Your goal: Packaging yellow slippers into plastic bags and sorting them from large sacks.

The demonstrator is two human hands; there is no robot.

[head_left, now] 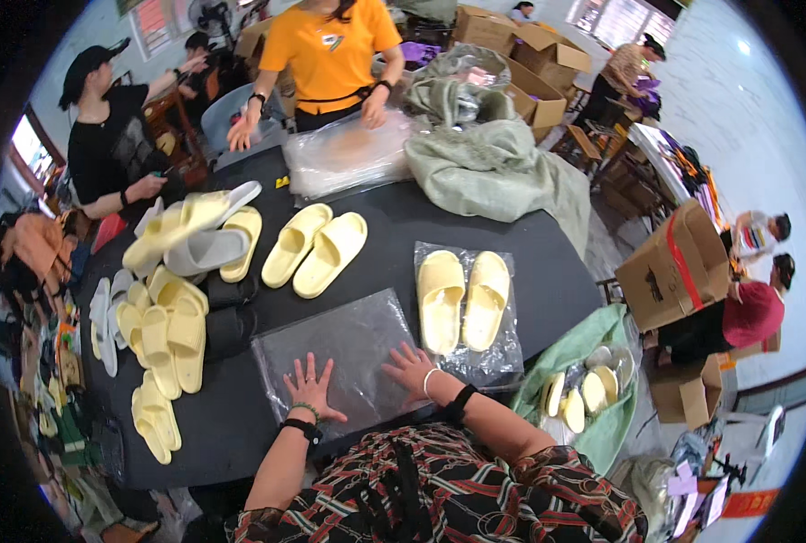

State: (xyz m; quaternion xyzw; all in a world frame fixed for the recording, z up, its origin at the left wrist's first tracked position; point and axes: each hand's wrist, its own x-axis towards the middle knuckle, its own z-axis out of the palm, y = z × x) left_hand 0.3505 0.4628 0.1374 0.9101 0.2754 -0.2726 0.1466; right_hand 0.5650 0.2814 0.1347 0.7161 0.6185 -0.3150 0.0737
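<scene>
A clear plastic bag (335, 328) lies flat on the black table in front of me. On its near left part rests my left hand (311, 389), fingers spread and palm down. My right hand (412, 371) presses on its right edge, also with fingers apart. Neither hand holds anything. Just right of my right hand, a pair of pale yellow slide slippers (464, 301) lies side by side on another clear plastic bag (481, 364). Beyond the flat bag sits a second yellow pair of slippers (315, 249), without a bag under it.
Yellow and grey slippers (172, 335) are heaped at the table's left. A stack of clear bags (348, 161) and a grey-green sack (489, 167) lie at the far side, by a person in orange (330, 54). A green sack (593, 385) with bagged slippers stands right of the table.
</scene>
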